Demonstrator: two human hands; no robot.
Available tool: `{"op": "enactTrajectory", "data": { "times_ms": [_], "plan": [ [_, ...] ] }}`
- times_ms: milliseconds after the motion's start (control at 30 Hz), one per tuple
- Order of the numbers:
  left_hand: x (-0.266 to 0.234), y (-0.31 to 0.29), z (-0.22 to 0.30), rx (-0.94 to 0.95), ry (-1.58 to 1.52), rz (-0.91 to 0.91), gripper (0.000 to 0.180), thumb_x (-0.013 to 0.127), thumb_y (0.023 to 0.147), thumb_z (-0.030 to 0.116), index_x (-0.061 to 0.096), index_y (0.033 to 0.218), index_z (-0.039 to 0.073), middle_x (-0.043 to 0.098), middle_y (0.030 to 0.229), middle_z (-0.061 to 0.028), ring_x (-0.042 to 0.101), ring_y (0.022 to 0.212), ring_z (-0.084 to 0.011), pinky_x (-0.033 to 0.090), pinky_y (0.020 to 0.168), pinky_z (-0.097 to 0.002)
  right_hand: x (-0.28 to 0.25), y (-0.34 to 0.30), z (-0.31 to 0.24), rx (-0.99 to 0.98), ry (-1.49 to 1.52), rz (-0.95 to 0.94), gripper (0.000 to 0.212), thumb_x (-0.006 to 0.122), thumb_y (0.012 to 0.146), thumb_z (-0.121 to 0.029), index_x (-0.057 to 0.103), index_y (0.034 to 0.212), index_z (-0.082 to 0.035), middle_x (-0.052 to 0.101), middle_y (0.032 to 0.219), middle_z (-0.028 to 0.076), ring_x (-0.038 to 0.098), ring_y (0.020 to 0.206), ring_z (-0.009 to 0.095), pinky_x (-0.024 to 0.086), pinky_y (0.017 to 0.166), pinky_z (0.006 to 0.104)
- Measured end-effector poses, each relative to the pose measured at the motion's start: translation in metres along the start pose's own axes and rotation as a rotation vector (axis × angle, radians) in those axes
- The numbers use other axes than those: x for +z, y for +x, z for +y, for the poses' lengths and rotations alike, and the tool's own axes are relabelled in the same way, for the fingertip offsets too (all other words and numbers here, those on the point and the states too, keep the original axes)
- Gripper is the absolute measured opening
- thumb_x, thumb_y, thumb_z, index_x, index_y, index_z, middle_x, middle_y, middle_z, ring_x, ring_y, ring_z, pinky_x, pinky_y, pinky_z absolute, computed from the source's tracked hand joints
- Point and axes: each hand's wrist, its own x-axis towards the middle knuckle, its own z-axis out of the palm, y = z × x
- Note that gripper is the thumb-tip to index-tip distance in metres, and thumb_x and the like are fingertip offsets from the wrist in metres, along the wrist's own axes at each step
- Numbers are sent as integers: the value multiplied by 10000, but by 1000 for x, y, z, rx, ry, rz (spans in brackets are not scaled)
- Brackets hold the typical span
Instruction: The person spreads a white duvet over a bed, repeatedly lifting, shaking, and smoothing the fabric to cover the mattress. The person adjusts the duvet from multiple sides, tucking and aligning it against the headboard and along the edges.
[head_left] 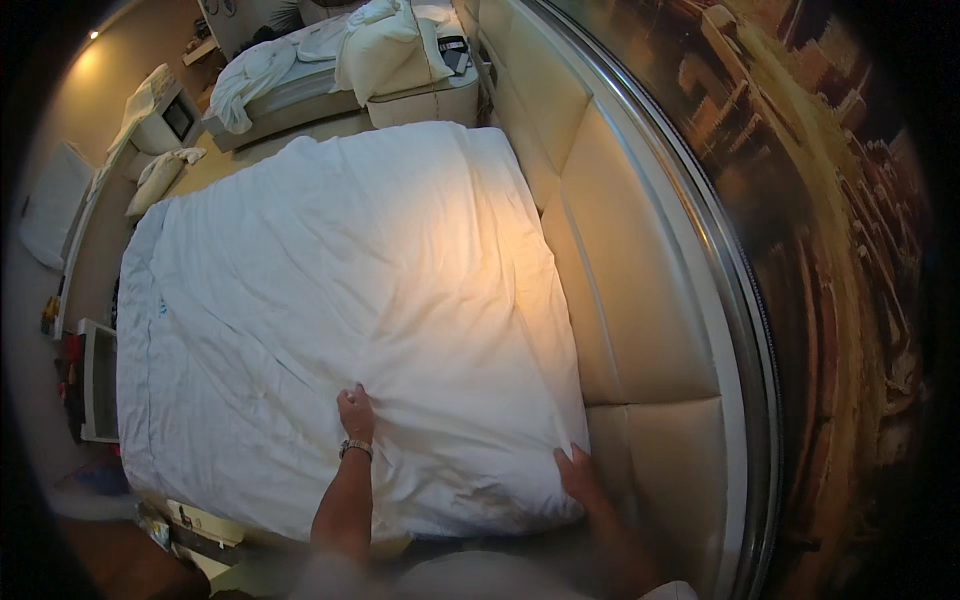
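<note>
A wrinkled white duvet (330,260) covers the wide bed in front of me. My left hand (355,412), with a watch (356,446) at its wrist, is closed on a fold of the duvet near the bed's near side. Creases run out from that grip. At the near right corner, beside the headboard, my right hand (577,474) pinches the duvet's edge between thumb and fingers; part of its grip is hidden.
A padded beige headboard (640,340) runs along the right, below a large wall picture (830,250). Beyond the bed stand a second bed (275,95) with rumpled bedding and a bedside cabinet (430,105) bearing pillows (385,60). A pillow (158,182) lies far left.
</note>
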Motion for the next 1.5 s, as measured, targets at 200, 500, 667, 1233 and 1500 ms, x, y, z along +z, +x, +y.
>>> {"op": "enactTrajectory", "data": {
  "times_ms": [200, 500, 667, 1233, 1500],
  "plan": [
    [2, 14, 21, -44, -192, -177, 210, 570, 883, 186, 590, 838, -18, 585, 779, -62, 504, 679, -159, 442, 644, -304, 16, -6, 12, -207, -203, 81, 280, 556, 927, -249, 609, 957, 24, 614, 781, 252, 607, 724, 425, 488, 654, 488],
    [-62, -1, -80, -291, -279, 30, 200, 559, 875, 178, 547, 826, -15, 551, 802, -49, 489, 731, -172, 449, 713, -337, 52, -23, 19, -266, -404, 35, 275, 594, 909, -249, 608, 969, 19, 612, 801, 271, 607, 714, 433, 489, 645, 499],
    [-32, -16, 21, -214, -448, -298, 191, 523, 929, 199, 548, 929, 10, 561, 743, -48, 529, 637, -193, 485, 627, -325, 13, -5, 46, 51, -260, 307, 325, 600, 900, -288, 620, 966, 30, 622, 803, 272, 607, 752, 453, 490, 670, 498],
    [-61, -127, -5, 514, 417, -624, 212, 526, 901, 181, 629, 953, 3, 659, 945, -195, 600, 918, -393, 461, 842, -468, 23, -17, 92, 350, 366, -112, 446, 605, 893, -346, 581, 1146, 21, 656, 1030, 223, 632, 945, 340, 485, 828, 412],
    [-59, -153, -18, 782, 464, -556, 97, 541, 890, 111, 590, 848, 38, 630, 805, -166, 600, 805, -394, 465, 714, -500, 45, -111, 196, 428, 77, -19, 285, 568, 862, -252, 538, 802, 24, 557, 775, 276, 575, 748, 411, 443, 681, 469]
  ]
}}
